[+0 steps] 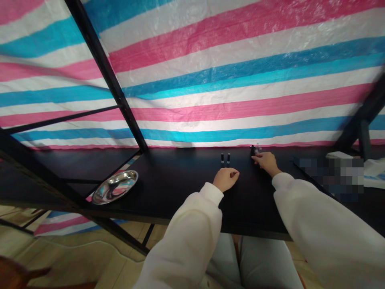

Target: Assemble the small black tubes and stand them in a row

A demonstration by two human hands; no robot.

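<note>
My left hand point(225, 178) rests on the black table point(180, 188) with its fingers curled into a loose fist; nothing shows in it. Just beyond it stand two small dark upright tubes point(225, 158) side by side. My right hand point(266, 161) reaches further back, its fingers closed around a small dark and clear object point(255, 150) near the striped sheet; what that object is I cannot make out. Both arms wear white sleeves.
A shiny metal dish point(115, 186) lies at the table's left end. Black frame bars point(105, 68) slant up at the left, another stands at the right point(365, 116). A pink, blue and white striped tarp point(240, 80) hangs behind. White sheets point(371, 166) lie far right.
</note>
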